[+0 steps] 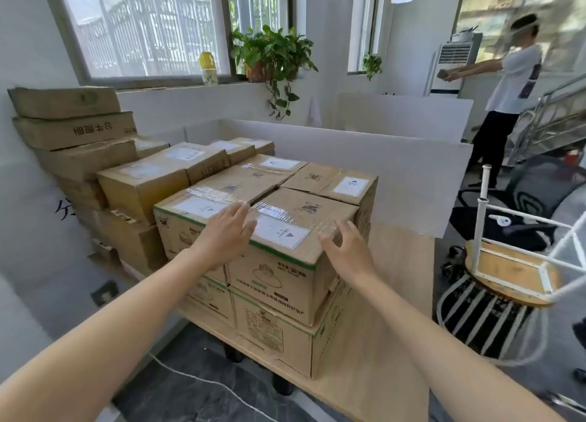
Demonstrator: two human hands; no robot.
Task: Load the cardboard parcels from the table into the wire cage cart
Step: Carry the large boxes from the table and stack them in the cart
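Observation:
Several brown cardboard parcels are stacked two high on a light wooden table (393, 310). The nearest top parcel (285, 263) has a white label, clear tape and a green edge stripe. My left hand (226, 231) hovers flat over its left top edge, fingers apart, holding nothing. Above the same parcel's right front corner, my right hand (347, 248) has its fingers spread and curled. Whether either hand touches the cardboard is unclear. No wire cage cart is in view.
More boxes (73, 129) are piled against the left wall. White partitions (409, 180) stand behind the table. An upturned white stool (513, 266) lies on a wire chair to the right. A person (507, 94) stands at the back right holding something.

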